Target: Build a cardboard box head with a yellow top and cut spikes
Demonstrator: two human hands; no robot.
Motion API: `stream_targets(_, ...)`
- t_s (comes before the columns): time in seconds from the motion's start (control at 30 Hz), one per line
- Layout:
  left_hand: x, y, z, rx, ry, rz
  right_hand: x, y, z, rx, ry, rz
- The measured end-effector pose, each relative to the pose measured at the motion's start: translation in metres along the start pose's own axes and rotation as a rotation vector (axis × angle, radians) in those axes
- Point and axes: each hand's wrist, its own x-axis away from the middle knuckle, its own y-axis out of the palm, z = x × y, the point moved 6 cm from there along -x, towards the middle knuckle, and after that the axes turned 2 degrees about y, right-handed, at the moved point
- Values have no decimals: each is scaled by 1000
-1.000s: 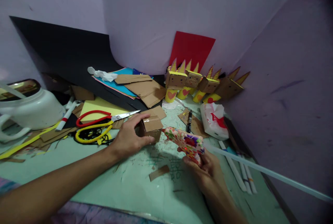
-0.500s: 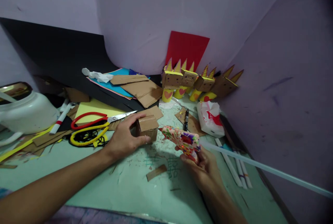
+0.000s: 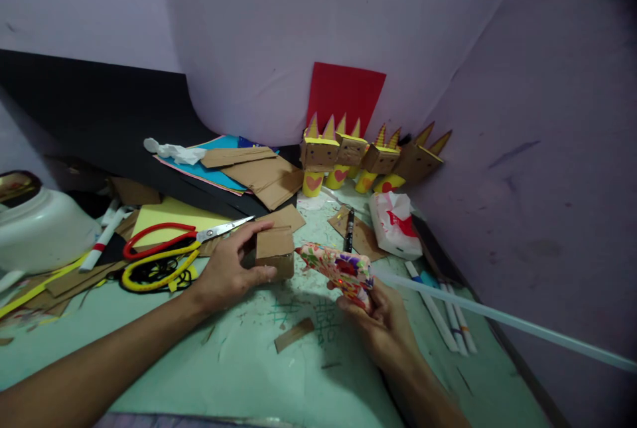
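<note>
My left hand (image 3: 236, 267) grips a small cardboard box (image 3: 276, 252) from its left side, thumb at the front and fingers over the back edge. In my right hand (image 3: 383, 315) is a glue gun (image 3: 338, 269) with a flowery pattern, its nozzle pointing left, close to the box's right side. Whether the nozzle touches the box I cannot tell. A long translucent glue stick (image 3: 497, 318) runs out of the gun's rear toward the right. Just left of my left hand lie scissors (image 3: 159, 240) with red and yellow handles.
Several cardboard figures (image 3: 321, 156) with yellow tube bodies stand along the back. A tissue pack (image 3: 395, 223), a black marker (image 3: 349, 229) and white markers (image 3: 455, 322) lie at right. A cardboard strip (image 3: 293, 335) lies in front. A white pot-like container (image 3: 42, 229) stands at left.
The view has shifted slightly, so most things appear further left. The box's top now faces me more squarely. Both hands keep their holds, and the nozzle stays beside the box.
</note>
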Motion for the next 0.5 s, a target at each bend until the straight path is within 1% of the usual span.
stream_targets(0.07, 0, 3, 1, 200, -49, -72, -1, -4, -2, -22, 4, 18)
stream_targets(0.13, 1, 5, -1, 373, -127, -141, 0, -8, -5, -74, 1, 37)
stream_targets(0.23, 3, 7, -6, 540, -254, -252, 2, -8, -9, -187, 28, 3)
stream_targets(0.3, 4, 7, -9, 614, -305, -311, 3, -6, -9, -239, 52, -45)
stream_targets(0.4, 5, 8, -12, 667, -343, -364, 4, -1, -9, -264, 54, -101)
stream_targets(0.5, 5, 10, -12, 658, -342, -389, 2, 1, -10, -238, 38, -101)
